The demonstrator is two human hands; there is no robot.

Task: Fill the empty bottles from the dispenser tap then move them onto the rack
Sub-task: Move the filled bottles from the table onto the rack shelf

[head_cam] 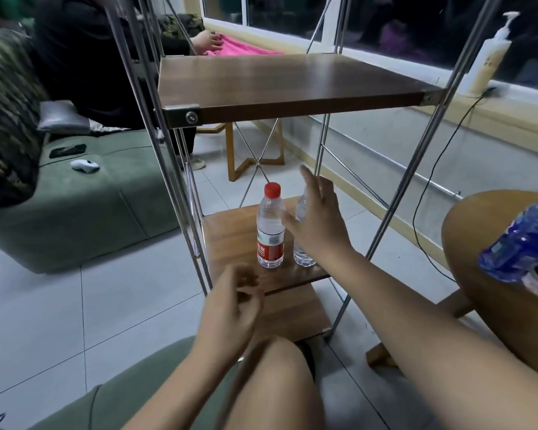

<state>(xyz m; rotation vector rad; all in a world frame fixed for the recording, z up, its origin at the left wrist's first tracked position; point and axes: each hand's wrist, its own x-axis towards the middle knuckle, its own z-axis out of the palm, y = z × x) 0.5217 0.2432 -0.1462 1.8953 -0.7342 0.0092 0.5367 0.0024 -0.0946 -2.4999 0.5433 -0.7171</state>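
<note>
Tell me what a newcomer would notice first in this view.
A red-capped bottle and a second bottle stand side by side on the rack's middle shelf. The right hand, fingers spread, hovers in front of the second bottle; the left hand hangs loosely curled nearer the camera, holding nothing.

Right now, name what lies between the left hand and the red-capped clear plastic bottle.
Nothing but bare brown wooden shelf, seen in the head view.
</note>
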